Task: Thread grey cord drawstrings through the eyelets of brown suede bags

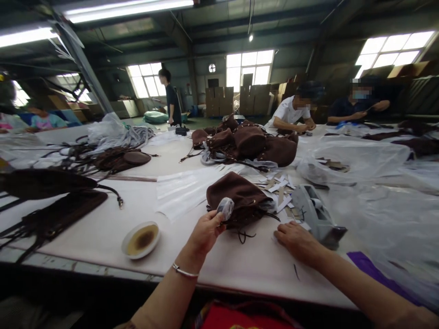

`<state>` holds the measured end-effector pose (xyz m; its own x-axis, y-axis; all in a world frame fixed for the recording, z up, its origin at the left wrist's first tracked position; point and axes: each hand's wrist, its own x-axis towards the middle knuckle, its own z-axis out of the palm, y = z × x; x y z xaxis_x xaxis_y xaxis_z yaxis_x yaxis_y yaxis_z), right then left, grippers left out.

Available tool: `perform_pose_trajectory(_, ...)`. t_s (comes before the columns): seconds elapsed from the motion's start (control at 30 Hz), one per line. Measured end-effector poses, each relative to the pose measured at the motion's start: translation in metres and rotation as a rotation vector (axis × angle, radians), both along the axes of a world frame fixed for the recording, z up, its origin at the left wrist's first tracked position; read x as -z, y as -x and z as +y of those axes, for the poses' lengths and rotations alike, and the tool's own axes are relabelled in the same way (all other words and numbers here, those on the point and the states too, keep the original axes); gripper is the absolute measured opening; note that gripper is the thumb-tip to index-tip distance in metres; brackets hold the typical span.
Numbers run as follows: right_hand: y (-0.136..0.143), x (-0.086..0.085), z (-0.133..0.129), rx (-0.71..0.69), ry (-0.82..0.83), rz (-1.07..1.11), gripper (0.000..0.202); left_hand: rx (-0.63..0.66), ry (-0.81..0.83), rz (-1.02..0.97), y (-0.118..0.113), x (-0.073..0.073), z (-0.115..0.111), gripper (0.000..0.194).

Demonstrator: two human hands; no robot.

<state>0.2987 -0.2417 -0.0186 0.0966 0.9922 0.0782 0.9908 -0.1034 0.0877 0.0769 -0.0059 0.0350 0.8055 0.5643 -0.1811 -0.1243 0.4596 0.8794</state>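
My left hand [205, 230], a bangle at its wrist, pinches a small round dark item wrapped in clear plastic [225, 208]. Just behind it lies a dark brown drawstring bag [236, 194] with thin cords trailing onto the table. My right hand [295, 237] rests on the table right of the bag, fingers loosely bent and nothing visible in them. A grey tape dispenser [315, 214] stands beside that hand. Paper and card strips [283, 192] are scattered between the bag and the dispenser.
A heap of brown bags [247, 139] lies farther back. More dark bags and straps [58, 205] cover the left side. A white bowl with brown residue [141, 240] sits near the front edge. Clear plastic sheeting [380, 219] spreads at right. Two people work across the table; another stands behind.
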Motion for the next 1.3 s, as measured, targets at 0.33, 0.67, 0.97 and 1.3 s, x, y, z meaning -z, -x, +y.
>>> perform_pose_trajectory(0.33, 0.029, -0.005, -0.032, 0.299, -0.04, 0.182, 0.012, -0.032, 0.079, 0.016, -0.003, 0.016, 0.001, 0.039)
perform_pose_trajectory(0.67, 0.048, 0.023, -0.032, 0.276, -0.064, -0.081, 0.025, -0.027, 0.087, -0.031, -0.005, 0.007, -0.002, 0.035)
perform_pose_trajectory(0.97, 0.055, -0.034, 0.003, 0.409, -0.344, 0.962, 0.028, 0.008, 0.113, -0.083, -0.009, 0.003, -0.007, 0.029)
perform_pose_trajectory(1.3, 0.1, -0.056, 0.08, 0.436, -0.418, 1.454, 0.034, 0.093, 0.033, -0.055, -0.01, 0.004, -0.019, 0.032)
